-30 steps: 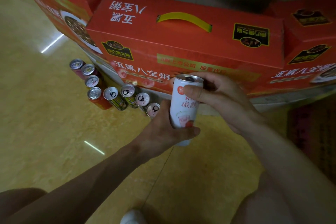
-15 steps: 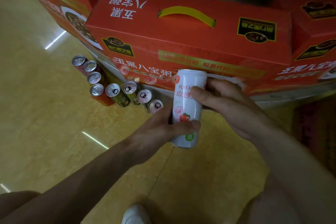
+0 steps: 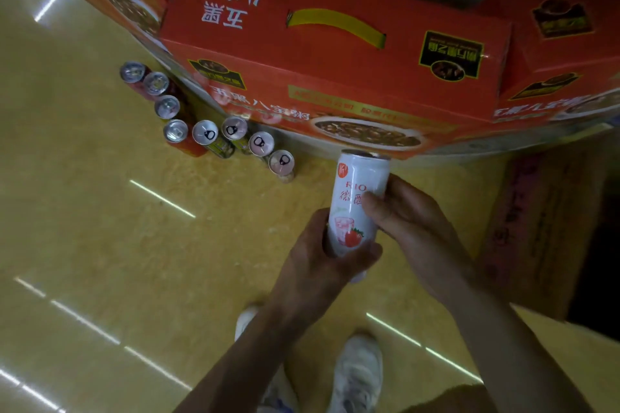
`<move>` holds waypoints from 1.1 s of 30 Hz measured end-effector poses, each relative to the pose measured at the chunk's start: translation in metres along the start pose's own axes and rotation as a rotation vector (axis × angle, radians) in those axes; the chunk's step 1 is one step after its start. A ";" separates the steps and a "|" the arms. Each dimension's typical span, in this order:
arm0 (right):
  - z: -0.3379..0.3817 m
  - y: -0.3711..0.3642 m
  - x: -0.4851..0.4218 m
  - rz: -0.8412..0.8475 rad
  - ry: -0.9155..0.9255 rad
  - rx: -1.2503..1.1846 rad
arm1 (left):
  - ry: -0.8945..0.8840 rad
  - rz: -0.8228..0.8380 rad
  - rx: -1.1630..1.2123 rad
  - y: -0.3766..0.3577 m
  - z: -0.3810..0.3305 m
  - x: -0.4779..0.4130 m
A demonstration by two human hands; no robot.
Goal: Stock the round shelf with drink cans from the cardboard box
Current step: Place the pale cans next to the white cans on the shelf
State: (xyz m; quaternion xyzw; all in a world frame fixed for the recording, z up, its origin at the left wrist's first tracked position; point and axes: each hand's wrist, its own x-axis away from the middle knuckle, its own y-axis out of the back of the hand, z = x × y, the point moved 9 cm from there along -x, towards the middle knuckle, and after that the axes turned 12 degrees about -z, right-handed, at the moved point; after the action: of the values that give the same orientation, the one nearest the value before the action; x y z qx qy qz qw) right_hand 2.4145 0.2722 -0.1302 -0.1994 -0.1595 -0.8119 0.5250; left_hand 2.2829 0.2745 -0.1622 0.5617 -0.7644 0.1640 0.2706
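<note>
- The tall white aluminium drink can with a strawberry print (image 3: 355,208) is upright over the yellow floor, just below the orange printed cartons (image 3: 335,60)
- The left hand (image 3: 322,261) wraps its lower half, and the right hand (image 3: 412,221) grips its upper side with curled fingers
- Compared with a second ago, the can sits lower and nearer the body, with both grips unchanged
- It is probably bound for the end of the curved row of standing cans (image 3: 205,132), near on the left; that placing is not yet done
</note>
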 end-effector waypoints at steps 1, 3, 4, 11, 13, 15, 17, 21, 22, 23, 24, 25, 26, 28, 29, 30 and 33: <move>-0.002 -0.002 0.009 0.010 -0.018 -0.011 | 0.014 -0.010 0.002 0.000 0.003 0.007; -0.002 -0.003 0.026 0.020 -0.032 -0.007 | 0.035 -0.025 -0.018 0.003 0.006 0.022; 0.000 -0.003 0.034 0.022 -0.029 0.011 | 0.035 -0.024 -0.021 0.004 0.005 0.031; 0.035 0.000 0.108 0.094 -0.115 0.213 | 0.113 -0.034 -0.045 0.018 -0.022 0.119; 0.057 0.005 0.134 0.104 -0.120 0.287 | 0.109 -0.027 -0.090 0.020 -0.044 0.150; 0.090 0.012 0.160 0.102 -0.101 0.366 | 0.107 0.000 -0.142 0.022 -0.072 0.181; 0.129 0.019 0.185 0.104 -0.079 0.436 | 0.116 0.021 -0.171 0.023 -0.107 0.211; 0.224 0.037 0.230 0.074 -0.019 0.499 | 0.060 0.076 -0.190 0.022 -0.198 0.265; 0.249 0.041 0.240 0.062 0.003 0.499 | 0.037 0.083 -0.205 0.021 -0.222 0.277; 0.274 0.044 0.249 0.048 0.029 0.495 | 0.006 0.089 -0.217 0.021 -0.247 0.288; 0.298 0.047 0.257 0.034 0.059 0.488 | -0.026 0.092 -0.232 0.021 -0.270 0.297; 0.321 0.050 0.265 0.019 0.085 0.481 | -0.056 0.093 -0.244 0.022 -0.293 0.306; 0.344 0.052 0.273 0.005 0.113 0.470 | -0.085 0.094 -0.243 0.022 -0.315 0.315; 0.384 0.055 0.289 -0.036 0.165 0.456 | -0.126 0.113 -0.213 0.022 -0.353 0.331; 0.403 0.056 0.295 -0.058 0.191 0.456 | -0.149 0.122 -0.205 0.022 -0.371 0.338; 0.420 0.057 0.302 -0.076 0.216 0.457 | -0.176 0.126 -0.205 0.023 -0.389 0.344; 0.467 0.057 0.321 -0.132 0.285 0.424 | -0.249 0.133 -0.166 0.026 -0.437 0.361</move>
State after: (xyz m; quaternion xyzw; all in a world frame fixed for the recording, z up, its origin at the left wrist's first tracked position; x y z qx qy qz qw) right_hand 2.4210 0.2157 0.4366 0.0420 -0.2632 -0.8127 0.5182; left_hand 2.2781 0.2468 0.4049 0.5017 -0.8385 0.0466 0.2077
